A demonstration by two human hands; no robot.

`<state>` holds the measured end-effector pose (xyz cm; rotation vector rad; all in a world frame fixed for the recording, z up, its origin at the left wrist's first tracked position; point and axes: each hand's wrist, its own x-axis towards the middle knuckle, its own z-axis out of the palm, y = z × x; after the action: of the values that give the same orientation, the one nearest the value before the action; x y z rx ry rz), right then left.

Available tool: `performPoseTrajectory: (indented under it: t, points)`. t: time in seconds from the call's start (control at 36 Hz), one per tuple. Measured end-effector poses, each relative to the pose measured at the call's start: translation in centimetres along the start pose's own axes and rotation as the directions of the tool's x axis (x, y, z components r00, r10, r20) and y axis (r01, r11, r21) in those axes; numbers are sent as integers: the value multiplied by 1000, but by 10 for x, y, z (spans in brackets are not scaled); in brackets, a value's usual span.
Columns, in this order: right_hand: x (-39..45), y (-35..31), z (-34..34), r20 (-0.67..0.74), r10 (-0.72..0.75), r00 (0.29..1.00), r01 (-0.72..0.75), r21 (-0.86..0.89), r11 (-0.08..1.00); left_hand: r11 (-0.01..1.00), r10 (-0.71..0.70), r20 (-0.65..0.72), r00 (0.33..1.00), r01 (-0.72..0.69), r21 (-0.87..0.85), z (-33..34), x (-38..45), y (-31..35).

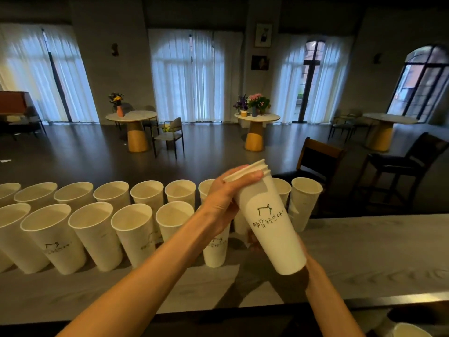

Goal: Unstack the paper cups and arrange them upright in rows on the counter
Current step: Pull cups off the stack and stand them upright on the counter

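Above the counter (364, 251), right of the cup rows (97, 215), the left hand (223, 198) pinches the stack's (269, 220) rim while the right hand (255, 239), fingers hidden, seemingly holds it; separating the top cup likely comes next.

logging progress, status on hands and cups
Left hand grips rims of nested white paper cup stack; right hand mostly hidden behind stack. Two rows of upright white paper cups on grey counter. Nothing blocking.

white cup stack (269, 224) tilted, cup rows (97, 224) upright
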<state>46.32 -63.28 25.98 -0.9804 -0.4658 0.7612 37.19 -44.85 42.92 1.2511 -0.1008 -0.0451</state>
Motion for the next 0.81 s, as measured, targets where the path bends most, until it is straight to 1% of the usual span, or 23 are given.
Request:
performPoseTrajectory:
  t: [0.03,0.06,0.08,0.11,0.14,0.17,0.19,0.22,0.25,0.31,0.36,0.42,0.53,0.61,0.69,0.75,0.78,0.81]
  points:
    - [-9,-16,19,-25,23,999,-22,59,998,1000,-11,-2,1000,11,9,2,5,-4]
    - [-14,-21,37,-1,-6,1000,6,111,994,1000,-17,-11,1000,17,22,4,6,-6]
    - [-17,-24,47,80,63,995,-77,181,980,1000,-20,-17,1000,21,23,6,8,-7]
    - [-26,-27,48,191,100,976,-137,193,972,999,-14,-24,1000,15,35,7,9,-9]
    - [-33,-24,45,298,97,949,-165,212,963,999,-2,-36,999,4,53,8,10,-11]
    - [-41,-23,45,293,74,953,-141,216,966,997,13,-50,999,-9,77,7,11,-11]
    - [-44,-21,41,212,27,977,-76,226,971,995,22,-57,998,-16,98,6,13,-13]
    - [-48,-21,45,84,10,996,-22,142,990,993,34,-64,997,-27,115,5,14,-13]
    - [-51,-24,52,-49,-17,999,18,18,1000,990,45,-82,996,-34,136,4,16,-14]
    - [-53,-31,56,-243,-91,966,27,-255,967,984,79,-118,990,-58,169,2,19,-16]
    - [-53,-32,53,-376,-140,916,-37,-426,904,977,122,-155,980,-91,195,1,21,-16]
    - [-51,-29,46,-425,-187,886,-74,-527,847,972,157,-195,968,-117,203,-1,20,-12]
    - [-48,-14,36,-471,-314,825,-111,-678,726,967,247,-282,927,-216,137,-9,18,5]
    - [-41,-1,31,-499,-364,787,-94,-679,728,961,272,-339,900,-274,43,-19,15,24]
    - [-29,13,20,-531,-331,780,-122,-649,751,957,259,-348,901,-288,-36,-27,10,40]
    - [-23,21,19,-547,-297,783,-112,-592,798,957,253,-335,908,-285,-49,-28,6,47]
    - [-17,26,17,-562,-289,775,-108,-569,815,958,244,-327,913,-279,-64,-27,4,48]
    - [-10,28,21,-577,-290,763,-124,-572,811,958,239,-317,918,-275,-75,-27,2,50]
